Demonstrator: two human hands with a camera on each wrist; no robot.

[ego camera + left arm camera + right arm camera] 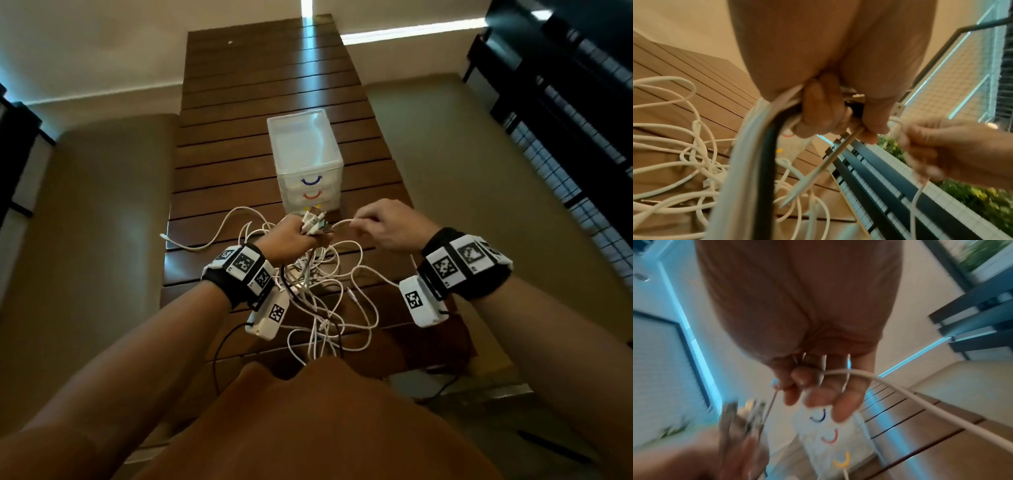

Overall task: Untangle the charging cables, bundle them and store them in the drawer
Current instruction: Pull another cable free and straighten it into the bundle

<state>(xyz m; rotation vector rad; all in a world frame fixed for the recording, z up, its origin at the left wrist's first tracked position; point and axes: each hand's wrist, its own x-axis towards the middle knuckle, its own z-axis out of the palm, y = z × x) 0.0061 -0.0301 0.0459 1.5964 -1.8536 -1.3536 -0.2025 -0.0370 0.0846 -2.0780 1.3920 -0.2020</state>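
Note:
A tangle of white charging cables [325, 291] with one black cable lies on the wooden slatted table [239, 144]. My left hand [294, 236] grips a bunch of cable plugs [317, 222] held above the tangle; in the left wrist view its fingers [818, 113] curl round white and black cables [756, 154]. My right hand [383, 229] pinches one white cable [342, 223] just right of the plugs, and that cable [900, 391] trails off from its fingers [803, 378]. A small translucent drawer unit [305, 161] stands behind the hands with blue, red and yellow handles, drawers closed.
One loose white cable end [191, 245] stretches left to the table's left edge. Dark railings [565, 120] run along the right. Beige floor lies on both sides of the narrow table. The drawer unit [830, 434] sits close below my right hand.

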